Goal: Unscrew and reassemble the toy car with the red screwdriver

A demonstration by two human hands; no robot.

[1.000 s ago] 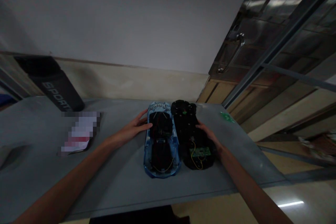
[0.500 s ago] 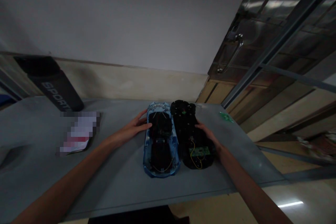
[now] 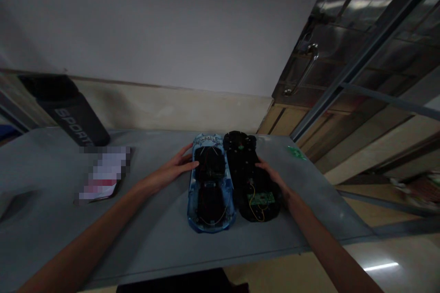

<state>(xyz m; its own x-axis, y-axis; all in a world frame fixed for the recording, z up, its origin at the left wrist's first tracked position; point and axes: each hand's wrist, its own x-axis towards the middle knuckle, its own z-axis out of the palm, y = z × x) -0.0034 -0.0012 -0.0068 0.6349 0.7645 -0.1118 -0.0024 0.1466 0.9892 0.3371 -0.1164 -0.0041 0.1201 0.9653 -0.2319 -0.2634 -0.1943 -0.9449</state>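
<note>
A blue toy car body shell (image 3: 228, 201) lies upside down on the grey table (image 3: 158, 233), its dark inside facing up and a thin wire near its front end. My left hand (image 3: 177, 167) grips its left side, thumb over the rim and fingers along the outer edge. Right beside the shell, touching or nearly so, rests the black toy car chassis (image 3: 242, 160). It carries a green circuit board (image 3: 261, 198) and yellow wires. My right hand (image 3: 271, 175) holds the right edge of the chassis; most of its fingertips are hidden against the dark plastic.
At the left stands a dark bottle (image 3: 74, 114) marked SPORT, with a blurred-out packet or booklet (image 3: 106, 169) in front of it. A small green wrapper (image 3: 296, 152) lies near the table's right edge. Behind are a wall (image 3: 172, 27) and a metal door handle (image 3: 305, 71).
</note>
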